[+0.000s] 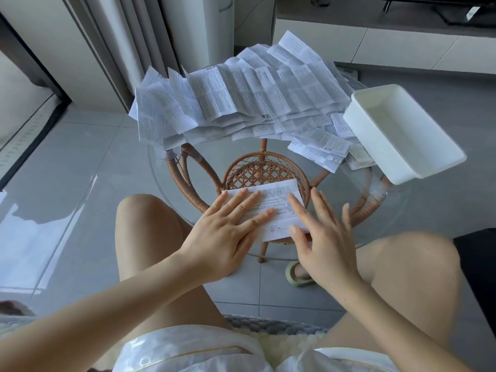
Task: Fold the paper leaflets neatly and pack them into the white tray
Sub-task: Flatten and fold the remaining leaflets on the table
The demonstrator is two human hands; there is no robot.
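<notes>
She sits at the round glass desk (pixel 209 157) with both hands laid on one leaflet (pixel 279 200) at its near edge. Her left hand (pixel 228 232) lies flat across the sheet's left half, fingers straight and slightly fanned. Her right hand (pixel 324 237) is spread wide too, fingertips pressing along the sheet's right edge; neither grips anything. The white tray (pixel 402 130) stands at the right of the desk, well apart from her hands. A few folded leaflets (pixel 319 146) lie just beside it, and a loose heap of unfolded leaflets (pixel 241 100) covers the far side
</notes>
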